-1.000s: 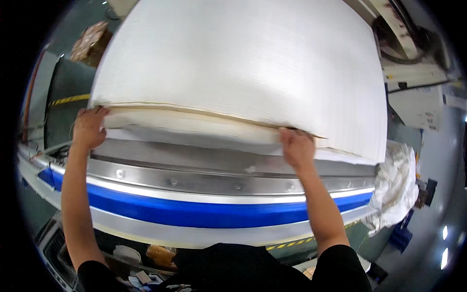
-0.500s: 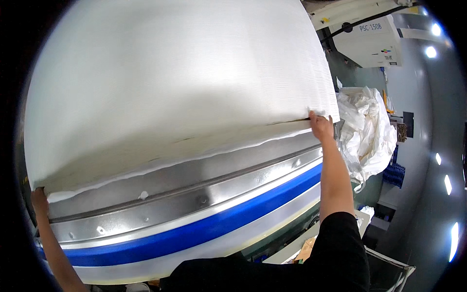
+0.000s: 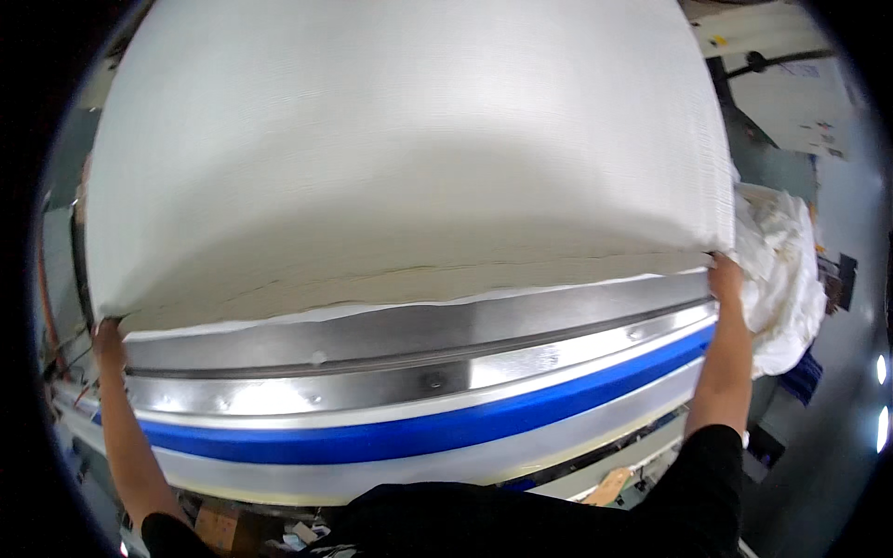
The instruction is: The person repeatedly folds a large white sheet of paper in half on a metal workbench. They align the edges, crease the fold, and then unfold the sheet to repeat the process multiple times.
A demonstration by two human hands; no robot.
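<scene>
A wide white cloth [image 3: 409, 130], apparently layered, covers the flat surface ahead of me, with fine wrinkles across it. Its near edge is uneven, and a thin dark gap runs between the layers there. At the near left corner my left hand [image 3: 109, 344] grips this edge, its fingertips partly hidden by the cloth. My right hand [image 3: 726, 277] is closed on the near right corner, arm stretched forward. Between my hands the edge lies over a bare metal strip [image 3: 400, 337].
A blue band [image 3: 409, 440] runs along the machine's front below the metal ledge [image 3: 512, 365]. Crumpled white sheeting [image 3: 777, 270] is heaped at the right. A white cabinet [image 3: 791, 107] stands farther back, and a cardboard piece [image 3: 609, 486] lies below the front edge.
My view has turned, so the cloth's near edge now looks more level. Both hands remain at the two corners, and the dark gap between the layers appears longer.
</scene>
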